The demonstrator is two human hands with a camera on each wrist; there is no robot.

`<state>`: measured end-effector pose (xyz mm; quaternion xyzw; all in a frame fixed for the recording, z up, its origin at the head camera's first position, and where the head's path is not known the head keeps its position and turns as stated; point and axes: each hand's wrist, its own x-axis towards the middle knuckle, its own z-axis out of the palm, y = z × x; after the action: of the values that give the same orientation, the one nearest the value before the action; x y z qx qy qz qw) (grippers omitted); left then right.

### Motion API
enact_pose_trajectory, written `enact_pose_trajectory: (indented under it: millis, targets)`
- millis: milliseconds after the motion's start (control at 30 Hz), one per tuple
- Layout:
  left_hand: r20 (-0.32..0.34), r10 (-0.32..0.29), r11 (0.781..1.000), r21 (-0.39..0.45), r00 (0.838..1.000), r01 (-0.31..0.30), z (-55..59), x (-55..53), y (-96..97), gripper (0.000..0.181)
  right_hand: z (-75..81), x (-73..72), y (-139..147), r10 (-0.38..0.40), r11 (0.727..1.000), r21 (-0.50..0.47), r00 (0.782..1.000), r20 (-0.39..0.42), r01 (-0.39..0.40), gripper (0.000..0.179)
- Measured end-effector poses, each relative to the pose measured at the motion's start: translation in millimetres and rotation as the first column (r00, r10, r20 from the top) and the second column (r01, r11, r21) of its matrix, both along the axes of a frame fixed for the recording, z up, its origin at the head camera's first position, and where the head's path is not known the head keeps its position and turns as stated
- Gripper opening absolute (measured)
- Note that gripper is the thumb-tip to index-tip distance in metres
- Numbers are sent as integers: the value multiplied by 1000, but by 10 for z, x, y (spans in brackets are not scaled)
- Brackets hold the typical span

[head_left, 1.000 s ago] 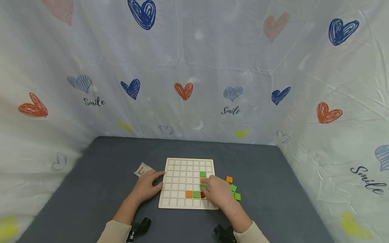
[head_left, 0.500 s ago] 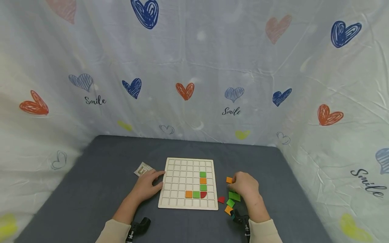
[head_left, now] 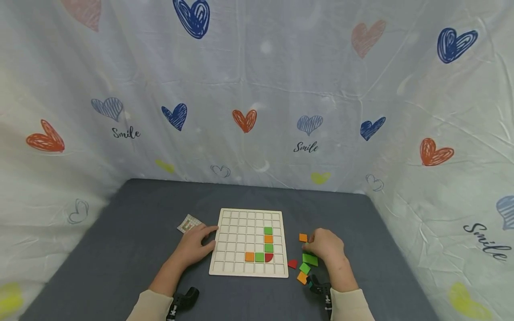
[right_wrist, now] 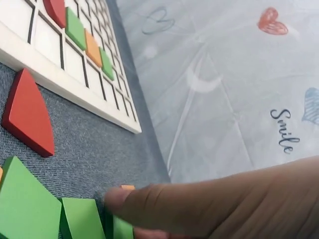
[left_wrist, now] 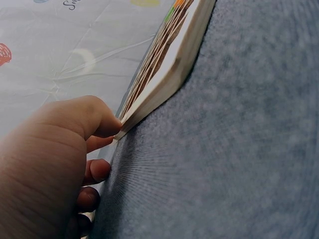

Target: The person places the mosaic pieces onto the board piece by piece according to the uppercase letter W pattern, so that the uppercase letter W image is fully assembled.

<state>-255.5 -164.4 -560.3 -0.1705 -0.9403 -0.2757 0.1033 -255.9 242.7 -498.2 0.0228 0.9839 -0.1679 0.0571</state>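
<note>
A light wooden grid board [head_left: 233, 269] lies on the table, bearing several green and orange square tiles and a red quarter-round tile [head_left: 269, 257]. My left hand [head_left: 192, 245] rests at its left side, thumb and index finger spread and touching the edge; the left wrist view shows the thumb against the board [left_wrist: 172, 82]. To the right of the board, my right hand [head_left: 326, 244] is down among loose tiles. Its thumb and fingers pinch a green tile [right_wrist: 122, 230], partly hidden under the thumb in the right wrist view.
Near the right hand lie an orange tile [head_left: 303, 237], green tiles [head_left: 310, 259], a red tile [head_left: 292, 264] and another orange tile [head_left: 302, 277]. A small patterned card [head_left: 187, 224] sits beyond the left hand. A printed curtain [head_left: 257, 89] hangs around the dark table [head_left: 160, 196].
My right hand has moved from the board rightward to the loose tiles, uncovering the orange, green and red tiles in the grid. The left hand has stayed at the board's edge.
</note>
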Motion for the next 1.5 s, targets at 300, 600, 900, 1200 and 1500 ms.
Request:
enact_pose_trajectory:
  millis: [300, 600, 900, 1200, 1500]
  targets:
    - [-9, 0, 1000, 7, 1000, 0, 1, 13, -1, 41, 54, 16, 41, 50, 999, -9, 997, -54, -51, 41]
    - [-2, 15, 1000, 15, 1000, -15, -15, 42, -27, 40, 337, 26, -151, 114, 989, -77, 981, -159, -127, 19]
    - [-3, 10, 1000, 23, 1000, -10, -49, 20, -17, 40, 534, 94, -656, 237, 949, -155, 945, -227, -276, 24]
    - [-35, -3, 1000, 13, 999, 4, -23, 22, 1, 38, 286, 144, -1056, 445, 875, -64, 850, -282, -480, 17]
    - [-23, 0, 1000, -1, 1000, 0, -18, -6, -6, 39, 30, 135, -1300, 518, 851, 21, 831, -205, -525, 15]
